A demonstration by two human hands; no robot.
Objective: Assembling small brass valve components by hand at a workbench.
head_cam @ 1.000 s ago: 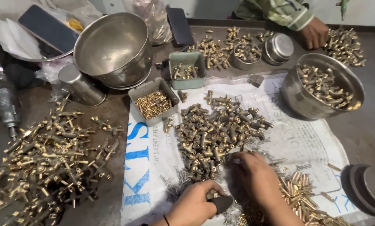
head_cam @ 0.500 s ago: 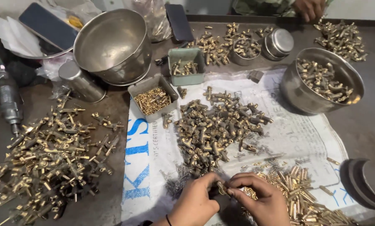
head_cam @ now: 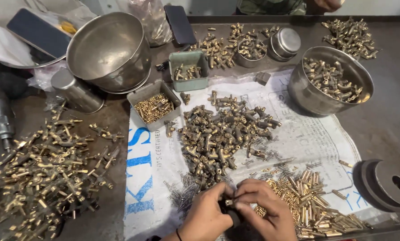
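white printed sack sheet spread over the dark worktable, biggest thing here. big empty steel bowl tilted at top left, w/ a smaller steel bowl full of brass bits at right. huge scatter of t-shaped brass fittings on the left of the table, off the sheet. darker heap of brass parts mid-sheet, pile of small brass tubes at lower right just beside the hands. dark round disc w/ a hole at far right edge. grey tray of tiny brass pieces and a green box w/ a few parts above the heap. thin springs scattered just left of the hands. left hand and right hand pressed together at bottom centre, fingers of both curled and pinched round a small brass piece w/ a dark part under it, held just over the sheet's near edge. can't tell exactly how the dark part sits, mostly hidden by fingers.
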